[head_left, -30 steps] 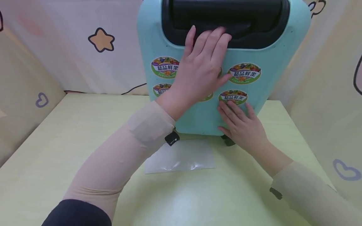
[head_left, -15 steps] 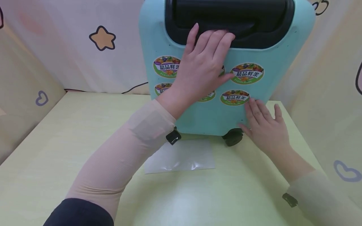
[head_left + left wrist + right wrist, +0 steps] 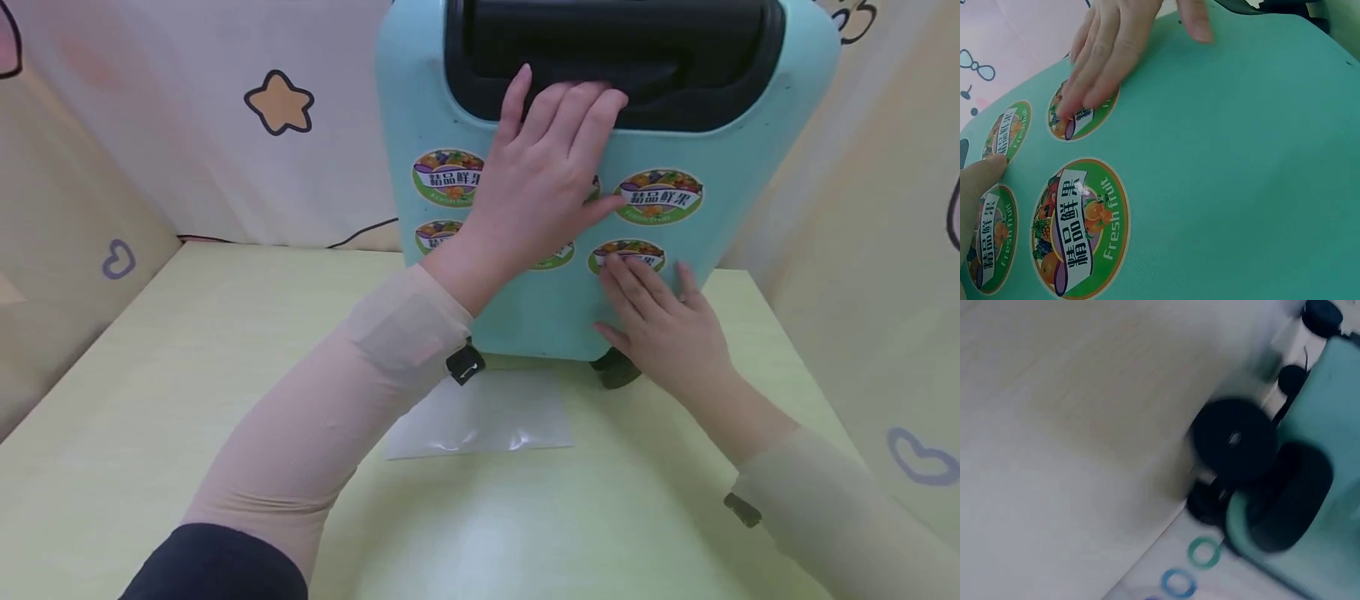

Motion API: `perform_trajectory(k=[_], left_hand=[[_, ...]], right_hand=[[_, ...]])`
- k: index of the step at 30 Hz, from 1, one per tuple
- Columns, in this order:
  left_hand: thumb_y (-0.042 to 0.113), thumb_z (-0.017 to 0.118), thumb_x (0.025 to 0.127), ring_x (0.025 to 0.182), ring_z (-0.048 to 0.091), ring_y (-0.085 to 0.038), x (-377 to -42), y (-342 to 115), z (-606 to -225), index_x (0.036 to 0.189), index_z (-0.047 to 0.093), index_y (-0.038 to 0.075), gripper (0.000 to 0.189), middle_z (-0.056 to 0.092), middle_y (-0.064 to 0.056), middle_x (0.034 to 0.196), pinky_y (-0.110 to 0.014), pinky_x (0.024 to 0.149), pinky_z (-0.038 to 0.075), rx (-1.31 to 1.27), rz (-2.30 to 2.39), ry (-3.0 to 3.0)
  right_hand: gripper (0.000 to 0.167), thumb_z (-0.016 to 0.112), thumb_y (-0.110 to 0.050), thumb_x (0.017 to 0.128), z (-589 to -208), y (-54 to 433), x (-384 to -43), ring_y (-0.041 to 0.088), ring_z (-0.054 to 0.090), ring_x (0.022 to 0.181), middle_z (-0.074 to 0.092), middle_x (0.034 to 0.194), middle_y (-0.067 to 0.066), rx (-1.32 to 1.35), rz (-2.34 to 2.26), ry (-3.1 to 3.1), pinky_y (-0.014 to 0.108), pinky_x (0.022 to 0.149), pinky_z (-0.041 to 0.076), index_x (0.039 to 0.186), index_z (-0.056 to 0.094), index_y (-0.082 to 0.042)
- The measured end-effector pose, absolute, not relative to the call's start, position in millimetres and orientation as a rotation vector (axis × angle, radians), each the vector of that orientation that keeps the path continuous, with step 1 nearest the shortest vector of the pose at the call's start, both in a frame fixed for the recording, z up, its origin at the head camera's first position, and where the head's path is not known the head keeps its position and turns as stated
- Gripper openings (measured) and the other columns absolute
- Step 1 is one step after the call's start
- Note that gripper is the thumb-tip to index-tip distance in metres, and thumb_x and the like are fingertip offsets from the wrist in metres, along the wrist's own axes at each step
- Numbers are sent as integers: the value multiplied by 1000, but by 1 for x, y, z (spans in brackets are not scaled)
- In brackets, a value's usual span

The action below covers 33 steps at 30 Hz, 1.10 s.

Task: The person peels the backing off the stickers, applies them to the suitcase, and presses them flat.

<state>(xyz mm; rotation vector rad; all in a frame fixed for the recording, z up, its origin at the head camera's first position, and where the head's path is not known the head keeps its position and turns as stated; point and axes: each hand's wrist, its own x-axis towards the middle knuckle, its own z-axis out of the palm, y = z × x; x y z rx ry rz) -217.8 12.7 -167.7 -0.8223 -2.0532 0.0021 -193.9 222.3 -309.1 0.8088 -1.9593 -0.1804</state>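
Observation:
A light blue suitcase (image 3: 540,325) stands upright on the table, with several oval fruit stickers on its side. My left hand (image 3: 536,183) holds the lower edge of its black handle recess (image 3: 697,67), fingers bent over the rim and some tips hidden. The left thumb (image 3: 985,172) lies across the side among the stickers. With nearly straight fingers, my right hand (image 3: 671,333) touches the lower right sticker (image 3: 630,247), covering part of it. In the left wrist view, that same right hand (image 3: 1110,56) lies over the sticker (image 3: 1088,125). The right wrist view is blurred and shows no hand.
A clear plastic sheet or bag (image 3: 487,417) lies flat on the pale table (image 3: 225,333) before the suitcase. Black wheels (image 3: 1235,440) support the suitcase. Printed cloth walls (image 3: 322,50) enclose the back and sides, and a thin black cable (image 3: 363,233) runs behind.
My right hand moved right off the lower right sticker to the suitcase's edge, then came back left onto the sticker. My left hand keeps its place on the handle recess.

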Motion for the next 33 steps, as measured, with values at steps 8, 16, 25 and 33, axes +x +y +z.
perform_trajectory(k=[8,16,25,33], left_hand=[[60,46,88,127,33,-24,-216,16,-167,137,39,8,73,43,-8,138,-44,111,-3,-817,29,-2068],[58,46,89,127,33,-24,-215,19,-168,138,39,8,71,43,-8,138,-44,111,-2,-801,24,-2069],[60,46,88,128,32,-24,-214,22,-167,138,38,8,72,42,-7,140,-43,111,-4,-797,25,-2091],[59,49,87,127,33,-25,-217,16,-167,136,42,8,71,44,-8,137,-43,111,-6,-815,-18,-2060]], right_hand=[[63,29,-51,98,-316,233,-189,9,12,140,13,155,-6,668,-124,-1930,40,111,11,146,31,-9],[55,34,-43,100,-306,205,-199,18,32,134,35,147,4,835,-194,-1887,52,103,28,138,44,-4],[63,31,-52,97,-309,223,-194,9,10,140,11,155,-9,604,-82,-1924,43,111,10,146,30,-13],[56,33,-45,99,-312,209,-201,15,27,136,30,150,0,883,-223,-1934,49,106,24,141,41,-9]])
